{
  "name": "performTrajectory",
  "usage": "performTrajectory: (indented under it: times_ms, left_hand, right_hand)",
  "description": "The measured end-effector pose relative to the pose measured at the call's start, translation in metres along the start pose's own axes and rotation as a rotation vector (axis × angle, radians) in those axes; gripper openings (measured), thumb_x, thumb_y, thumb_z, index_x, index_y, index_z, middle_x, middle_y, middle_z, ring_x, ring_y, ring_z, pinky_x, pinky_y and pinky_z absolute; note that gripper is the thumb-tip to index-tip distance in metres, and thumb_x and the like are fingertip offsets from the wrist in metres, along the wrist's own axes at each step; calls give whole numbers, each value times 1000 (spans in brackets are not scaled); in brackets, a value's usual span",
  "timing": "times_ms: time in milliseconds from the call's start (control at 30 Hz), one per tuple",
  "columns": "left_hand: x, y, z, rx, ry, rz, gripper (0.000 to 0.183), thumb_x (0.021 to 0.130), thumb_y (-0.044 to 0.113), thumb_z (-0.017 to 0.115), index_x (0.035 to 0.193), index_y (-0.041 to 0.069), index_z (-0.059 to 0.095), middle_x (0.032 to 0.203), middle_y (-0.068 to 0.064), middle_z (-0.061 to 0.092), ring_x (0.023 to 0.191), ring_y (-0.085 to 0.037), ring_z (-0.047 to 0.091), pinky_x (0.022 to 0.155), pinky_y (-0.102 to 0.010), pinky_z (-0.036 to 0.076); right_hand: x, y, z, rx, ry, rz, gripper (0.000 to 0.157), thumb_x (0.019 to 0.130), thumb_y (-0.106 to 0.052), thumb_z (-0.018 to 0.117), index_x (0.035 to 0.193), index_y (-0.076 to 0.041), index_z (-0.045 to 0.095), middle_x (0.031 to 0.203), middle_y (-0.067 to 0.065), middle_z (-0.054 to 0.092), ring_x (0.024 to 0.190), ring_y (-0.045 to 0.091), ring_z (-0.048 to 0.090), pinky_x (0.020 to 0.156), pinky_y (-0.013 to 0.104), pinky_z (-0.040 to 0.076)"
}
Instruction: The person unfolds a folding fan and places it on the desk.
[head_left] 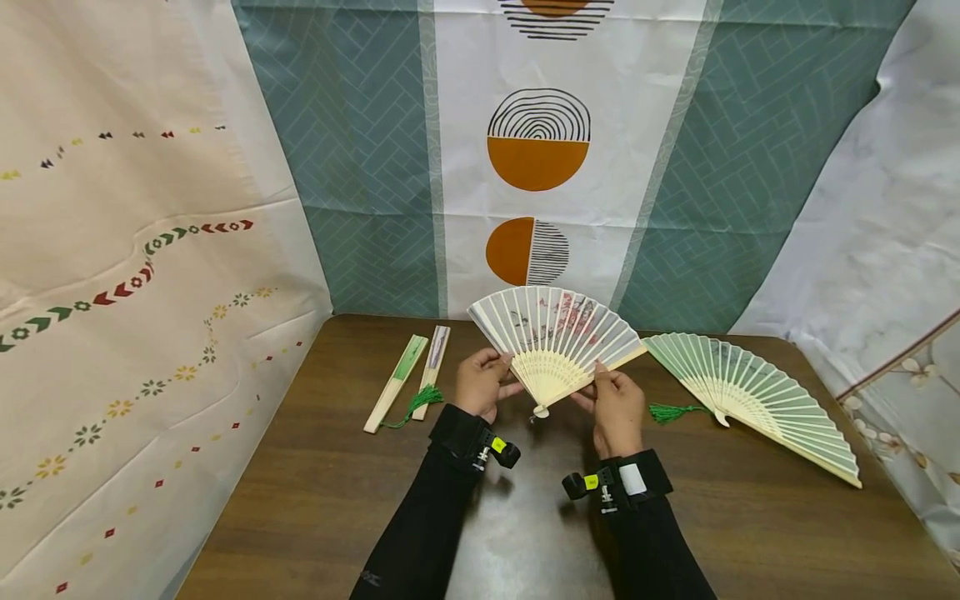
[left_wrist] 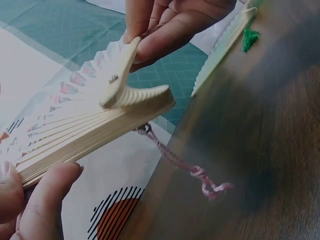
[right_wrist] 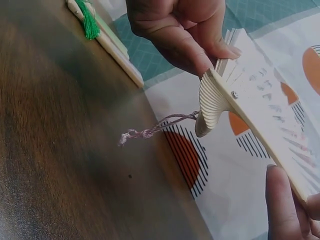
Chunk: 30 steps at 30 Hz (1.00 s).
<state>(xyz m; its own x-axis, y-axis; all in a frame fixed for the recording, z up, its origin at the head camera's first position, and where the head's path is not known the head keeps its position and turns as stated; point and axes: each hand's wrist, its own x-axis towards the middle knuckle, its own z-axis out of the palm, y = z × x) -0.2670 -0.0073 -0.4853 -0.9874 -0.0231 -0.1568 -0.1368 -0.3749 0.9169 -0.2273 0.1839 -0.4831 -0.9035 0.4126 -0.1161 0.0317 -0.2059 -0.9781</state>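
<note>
A white folding fan (head_left: 547,329) with pale ribs and a red and grey print stands spread, held up above the table between my two hands. My left hand (head_left: 480,385) pinches its left outer rib between thumb and fingers. On the opposite side, my right hand (head_left: 618,408) pinches the right outer rib. From the pivot end hangs a knotted pinkish cord (left_wrist: 172,157), also visible in the right wrist view. The pleats spread unevenly there, with ribs bunched near the left hand's fingers (left_wrist: 55,187).
To the right, a green folding fan (head_left: 757,392) lies spread, its green tassel (head_left: 675,412) beside it. Two closed fans lie at left: a green one (head_left: 397,383) and a pale one (head_left: 432,371), with a green tassel (head_left: 426,398) across them. A patterned cloth (head_left: 375,167) hangs behind the brown table (head_left: 300,500).
</note>
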Motion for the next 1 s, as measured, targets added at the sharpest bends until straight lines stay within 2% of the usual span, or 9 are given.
performTrajectory:
  times_ms: [100, 233, 367, 433, 500, 600, 667, 800, 1000]
  left_hand:
    - [0, -1, 0, -24, 15, 14, 9, 114, -4, 62, 110, -9, 67, 91, -1, 62, 85, -17, 62, 69, -29, 73]
    - [0, -2, 1, -53, 20, 34, 10, 114, -4, 60, 107, -9, 66, 89, -2, 63, 84, -17, 62, 68, -28, 72]
    - [-1, -1, 2, -83, 21, 41, 10, 115, -5, 59, 110, -9, 66, 89, -2, 63, 85, -17, 63, 67, -25, 71]
    - [-1, -1, 2, -102, 27, 45, 11, 116, -4, 58, 111, -9, 67, 90, -3, 63, 86, -17, 63, 69, -25, 72]
    - [-2, -1, 2, -121, 37, 52, 12, 116, -4, 58, 110, -8, 67, 91, -3, 63, 87, -18, 63, 71, -26, 73]
    - [-3, -1, 2, -142, 62, 58, 15, 116, -3, 58, 105, -5, 68, 92, -3, 62, 90, -20, 63, 76, -30, 74]
    - [-3, -1, 3, -157, 76, 61, 16, 116, -4, 58, 103, -3, 68, 92, -3, 63, 91, -21, 63, 78, -33, 75]
    - [-3, -1, 6, -194, 95, 71, 17, 116, -4, 57, 102, -2, 67, 94, -4, 64, 90, -18, 63, 80, -35, 76]
    - [-3, 0, 8, -221, 121, 90, 15, 116, -5, 57, 104, -4, 65, 100, -5, 64, 91, -18, 64, 77, -33, 75]
  right_hand:
    - [1, 0, 0, 23, 8, -10, 31, 121, -16, 55, 119, 14, 63, 161, 34, 58, 77, 2, 75, 69, 17, 69]
    - [1, 1, 0, 49, 16, -20, 28, 121, -13, 54, 114, 13, 61, 163, 31, 57, 77, 1, 75, 70, 17, 70]
    - [0, 1, -1, 69, 25, -23, 28, 121, -12, 53, 118, 14, 61, 164, 28, 57, 77, 1, 75, 72, 17, 70]
    - [0, 0, -1, 83, 38, -21, 29, 122, -13, 54, 122, 14, 62, 148, 25, 69, 79, 2, 77, 74, 18, 71]
    - [0, 0, -1, 104, 51, -23, 31, 121, -15, 55, 125, 14, 63, 125, 17, 77, 81, 3, 78, 75, 19, 71]
    - [1, 1, 0, 127, 74, -31, 30, 121, -18, 57, 124, 11, 65, 97, 0, 74, 82, 5, 80, 77, 21, 72]
    - [0, 1, 0, 145, 90, -38, 29, 121, -18, 57, 121, 10, 66, 102, -6, 74, 81, 5, 79, 76, 21, 72]
    - [-2, 3, 0, 176, 119, -62, 26, 120, -19, 59, 110, 4, 68, 114, -5, 73, 82, 6, 77, 76, 22, 72]
    - [0, 3, 0, 318, 139, -90, 22, 116, -12, 66, 97, -1, 68, 106, 0, 75, 82, 10, 76, 75, 22, 72]
